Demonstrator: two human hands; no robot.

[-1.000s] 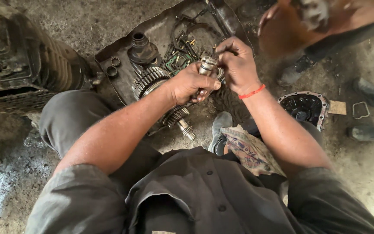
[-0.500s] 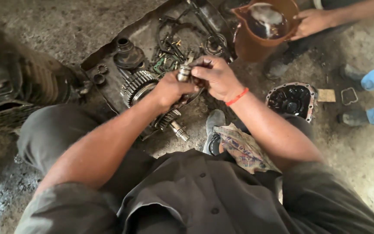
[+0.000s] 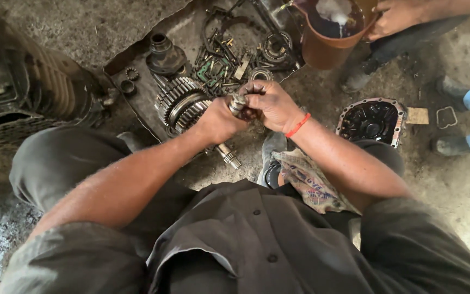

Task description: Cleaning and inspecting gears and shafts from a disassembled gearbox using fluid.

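Both hands meet over a small metal part [image 3: 238,102], a short grey cylinder gripped between them. The left hand [image 3: 220,121] is closed around the lower end of the part, knuckles up. The right hand [image 3: 270,103], with an orange band [image 3: 298,125] at the wrist, is curled over the upper end, fingertips [image 3: 252,90] pressed on it. Whether the part joins the shaft below cannot be told.

Just under the left hand, a splined shaft [image 3: 228,156] sticks out toward the person's body. Just left of the left hand lies a stack of toothed gears [image 3: 179,102] on a dirty metal tray [image 3: 131,90]. Beyond the hands, on the same tray, sit a dark cone-shaped housing [image 3: 163,54], two small rings [image 3: 129,80], a bearing [image 3: 260,74] and a tangle of small fittings [image 3: 218,65].

Far to the left of the hands stands a finned engine block [image 3: 33,87]. To the right of the right hand lies a round cover plate [image 3: 372,121] with a bolt-hole rim, and below the right forearm a printed cloth [image 3: 308,182].

Beyond the right hand, another person's hand [image 3: 395,19] holds a brown bucket [image 3: 327,38] containing dark liquid.
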